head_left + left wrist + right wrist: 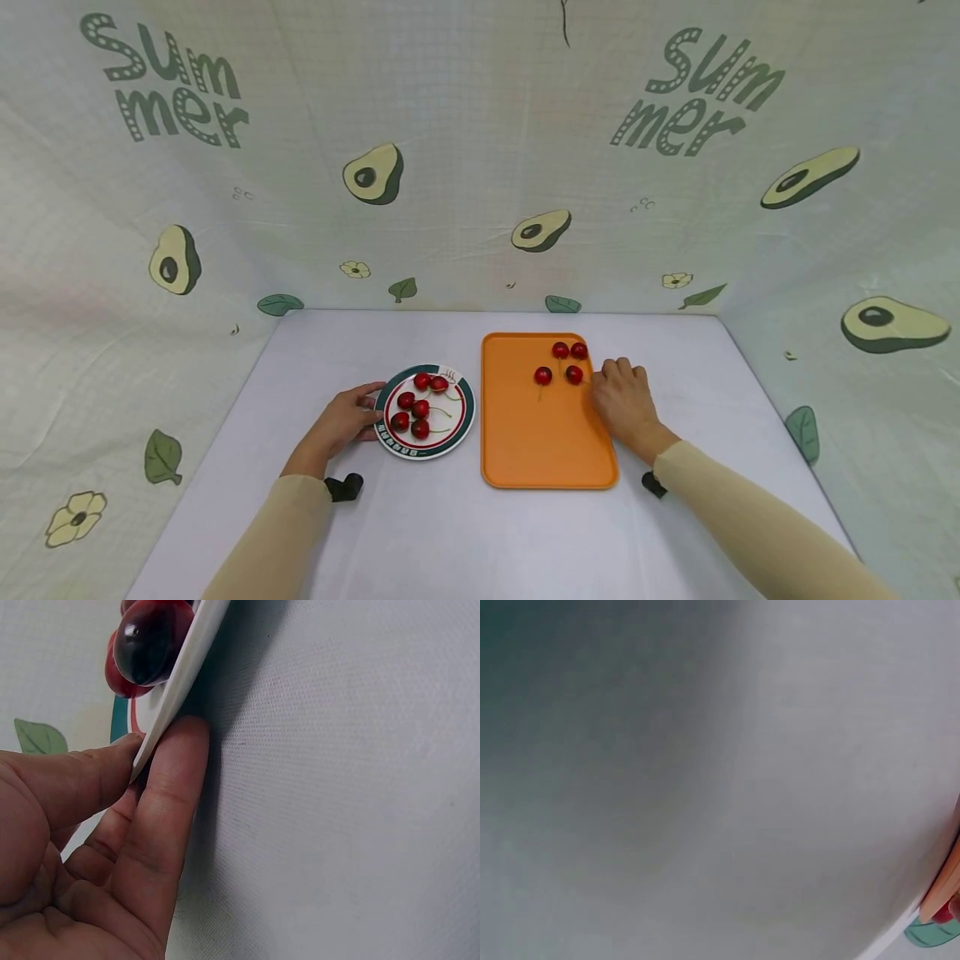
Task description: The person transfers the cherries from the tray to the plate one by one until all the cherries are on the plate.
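Note:
My left hand (347, 419) pinches the near-left rim of a round plate (466, 429) with a green and red border. In the left wrist view, the thumb lies over the plate's rim (174, 694) and a fingertip is tucked beneath it. Several red cherries (420, 409) with stems lie on that plate. To its right is an orange rectangular tray (543, 446), with several more cherries (543, 376) toward its far right corner. My right hand (624, 404) grips the tray's right edge with curled fingers, close beside one cherry; its fingertips are mostly hidden.
A white tabletop (420, 533) surrounds the plate and tray. Behind and at both sides rises a pale cloth (450, 100) printed with avocados, leaves and lettering. Dark wrist-worn pieces (345, 487) show beside the sleeves.

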Motion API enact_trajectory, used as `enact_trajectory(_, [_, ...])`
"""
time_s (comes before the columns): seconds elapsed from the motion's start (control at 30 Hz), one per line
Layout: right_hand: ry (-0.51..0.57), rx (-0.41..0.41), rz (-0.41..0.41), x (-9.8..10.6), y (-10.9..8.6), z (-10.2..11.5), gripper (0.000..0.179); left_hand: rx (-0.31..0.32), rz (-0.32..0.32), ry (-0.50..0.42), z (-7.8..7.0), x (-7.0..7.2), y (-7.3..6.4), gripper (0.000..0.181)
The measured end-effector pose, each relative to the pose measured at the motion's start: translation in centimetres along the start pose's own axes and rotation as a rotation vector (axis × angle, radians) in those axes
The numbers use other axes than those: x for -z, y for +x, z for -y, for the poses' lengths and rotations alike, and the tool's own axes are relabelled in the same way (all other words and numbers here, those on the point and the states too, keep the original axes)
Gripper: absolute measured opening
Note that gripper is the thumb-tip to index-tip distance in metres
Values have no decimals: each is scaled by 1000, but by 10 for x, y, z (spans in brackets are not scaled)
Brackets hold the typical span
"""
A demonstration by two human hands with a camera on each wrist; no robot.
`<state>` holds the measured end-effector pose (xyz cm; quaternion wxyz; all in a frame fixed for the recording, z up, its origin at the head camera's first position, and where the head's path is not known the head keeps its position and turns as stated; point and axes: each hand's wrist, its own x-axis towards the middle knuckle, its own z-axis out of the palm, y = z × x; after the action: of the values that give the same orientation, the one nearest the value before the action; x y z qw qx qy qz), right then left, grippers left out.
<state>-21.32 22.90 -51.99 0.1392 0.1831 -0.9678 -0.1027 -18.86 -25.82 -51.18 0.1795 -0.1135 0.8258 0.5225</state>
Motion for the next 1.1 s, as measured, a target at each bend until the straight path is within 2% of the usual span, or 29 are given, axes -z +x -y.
enact_trajectory(0.13, [-16,6,3,-1,0,-1,22,-3,2,1,1,0,0,61])
enact_trajectory(0.37, [-30,71,-96,-1,3,-5,23,-4,3,-4,3,1,1,61])
enact_trajectory(0.6, [-35,125,-129,9,13,0,23,3,0,3,2,2,1,61])
enact_trajectory(0.8, [-27,162,-127,22,25,19,24,6,2,2,0,1,1,61])
enact_trajectory(1.0, [11,210,-233,32,44,47,26,5,3,4,-1,0,2,61])
enact_trajectory(1.1, [32,235,-253,36,53,64,27,4,3,9,-1,0,1,61])
